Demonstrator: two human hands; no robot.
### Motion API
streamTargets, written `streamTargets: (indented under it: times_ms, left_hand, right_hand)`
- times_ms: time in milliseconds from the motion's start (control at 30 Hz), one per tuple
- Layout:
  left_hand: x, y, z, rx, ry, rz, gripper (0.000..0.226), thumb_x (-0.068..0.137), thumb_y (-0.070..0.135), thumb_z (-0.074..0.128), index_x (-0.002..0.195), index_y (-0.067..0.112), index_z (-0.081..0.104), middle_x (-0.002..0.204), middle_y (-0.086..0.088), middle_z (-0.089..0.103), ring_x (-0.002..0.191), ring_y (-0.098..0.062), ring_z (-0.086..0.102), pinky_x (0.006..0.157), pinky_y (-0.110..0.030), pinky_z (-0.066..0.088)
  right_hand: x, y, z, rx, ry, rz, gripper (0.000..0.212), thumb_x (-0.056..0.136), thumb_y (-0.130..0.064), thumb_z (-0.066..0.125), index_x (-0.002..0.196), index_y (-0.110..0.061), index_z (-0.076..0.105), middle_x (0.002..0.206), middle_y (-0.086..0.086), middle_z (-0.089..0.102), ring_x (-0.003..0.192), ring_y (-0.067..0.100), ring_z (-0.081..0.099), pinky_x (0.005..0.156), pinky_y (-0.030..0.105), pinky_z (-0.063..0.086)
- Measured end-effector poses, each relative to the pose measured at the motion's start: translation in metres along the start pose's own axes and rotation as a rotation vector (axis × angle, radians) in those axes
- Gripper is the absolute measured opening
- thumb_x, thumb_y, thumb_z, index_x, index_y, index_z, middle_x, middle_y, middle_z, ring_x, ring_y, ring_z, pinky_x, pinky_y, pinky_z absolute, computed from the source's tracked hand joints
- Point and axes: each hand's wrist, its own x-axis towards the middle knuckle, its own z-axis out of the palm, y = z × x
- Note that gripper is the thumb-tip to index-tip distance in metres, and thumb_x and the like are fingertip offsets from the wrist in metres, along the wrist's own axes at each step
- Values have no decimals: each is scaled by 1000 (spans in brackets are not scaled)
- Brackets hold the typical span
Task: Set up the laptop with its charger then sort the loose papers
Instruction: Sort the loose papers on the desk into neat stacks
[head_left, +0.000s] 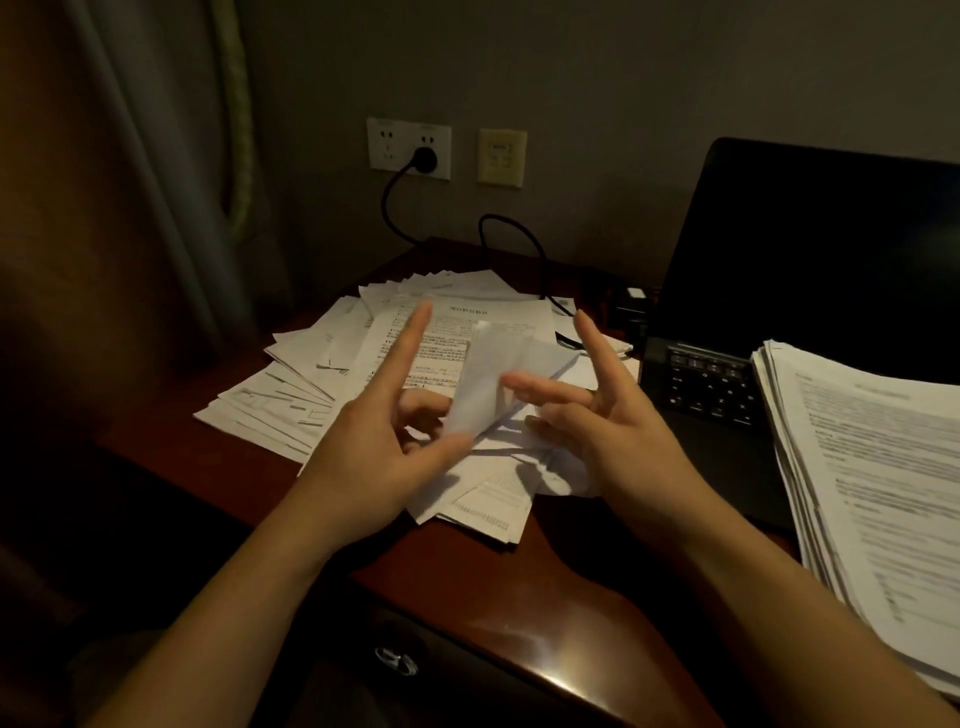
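Two hands are held over the desk (545, 597), and a single blurred sheet (485, 384) is raised between them, above the loose papers (322, 364) that are fanned out across the desk's left part. The sheet's lower corner is pinched by the left hand (374, 436) between thumb and curled fingers, while the index finger is kept straight. The right hand (608, 421) is spread wide with straight fingers. Its middle finger is laid toward the sheet's right edge, though contact cannot be confirmed through the blur.

The laptop (810, 249) is stood open just right of the right hand, its screen dark. A tall stack of papers (872, 467) is rested at the right, covering part of the keyboard (711, 384). A black plug (425, 158) is seated in the wall socket (409, 148), and a black cable (519, 239) is looped behind the loose papers. A yellowish wall plate (502, 157) is set beside the socket, and a curtain (135, 182) is hung at the left. The desk is of reddish-brown wood, with a metal drawer handle (396, 662) at its front.

The room is dimly lit. The laptop and the stack are cut off by the frame's right edge. Where the cable ends is lost in shadow, and the print on the papers cannot be read.
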Motion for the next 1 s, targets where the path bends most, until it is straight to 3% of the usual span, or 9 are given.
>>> streamTargets:
  times_ms: [167, 400, 500, 600, 700, 767, 867, 933, 1000]
  left_hand:
    - [5, -3, -6, -147, 179, -145, 36, 92, 17, 68, 109, 47, 60, 80, 36, 67, 80, 12, 65, 60, -10, 52]
    - [-10, 2, -21, -360, 65, -200, 18, 86, 6, 68, 92, 20, 78, 90, 6, 77, 84, -7, 72, 65, -19, 58]
    - [-14, 3, -32, -329, -74, -182, 24, 83, -2, 71, 76, 19, 79, 82, 0, 74, 78, -9, 71, 63, -18, 56]
    - [-14, -3, -47, -360, -252, -153, 6, 63, 21, 79, 68, 21, 76, 78, -2, 69, 78, -16, 68, 66, -21, 55]
    - [-14, -15, -56, -468, -397, -194, 44, 53, 40, 88, 83, 11, 76, 89, -8, 69, 84, -23, 67, 68, -26, 56]
    - [-13, -16, -55, -577, -390, -204, 61, 58, 55, 86, 96, 8, 74, 94, -12, 68, 85, -26, 67, 69, -33, 57]
    - [-6, -9, -43, -553, -183, -231, 43, 86, 51, 68, 101, 11, 74, 99, -15, 69, 91, -30, 66, 76, -39, 58]
    - [6, -5, -33, -346, -1, -272, 21, 96, 33, 60, 106, 20, 74, 105, -5, 72, 98, -22, 67, 81, -31, 57]
    - [19, -2, -27, -117, 117, -275, 25, 98, 30, 60, 121, 37, 66, 117, 10, 67, 103, -7, 64, 81, -25, 54]
  right_hand:
    - [9, 6, -6, 8, 198, 69, 70, 99, -13, 59, 155, -41, 26, 105, -4, 75, 101, 10, 72, 100, 39, 55]
    - [13, 5, -9, 279, 263, 212, 71, 91, -52, 60, 153, -42, 28, 109, 13, 74, 97, 25, 75, 92, 46, 59]
    - [9, 1, -10, 313, 249, 241, 80, 89, -39, 70, 153, -45, 23, 120, 16, 67, 88, 31, 76, 83, 54, 60]
    - [3, 1, -10, 164, 232, 260, 93, 87, -18, 76, 155, -45, 19, 144, 8, 48, 97, 30, 73, 79, 53, 61]
    - [0, 3, -9, -149, 229, 124, 104, 84, -15, 78, 157, -46, 10, 163, -9, 24, 135, 21, 48, 95, 37, 53]
    - [-2, -1, -7, -177, 204, 23, 105, 86, -12, 77, 154, -53, 8, 163, -10, 24, 136, 17, 47, 100, 37, 52]
    - [-4, -7, -7, -178, 171, -100, 104, 89, -10, 73, 150, -61, 5, 150, -30, 32, 121, 6, 60, 93, 39, 58]
    - [-4, -8, -10, -173, 132, -170, 102, 91, -10, 70, 152, -58, 4, 126, -60, 30, 110, -20, 55, 83, 22, 59]
    - [-5, -8, -16, -131, 89, -211, 100, 92, -5, 66, 153, -56, 6, 122, -62, 26, 102, -36, 44, 73, 10, 54]
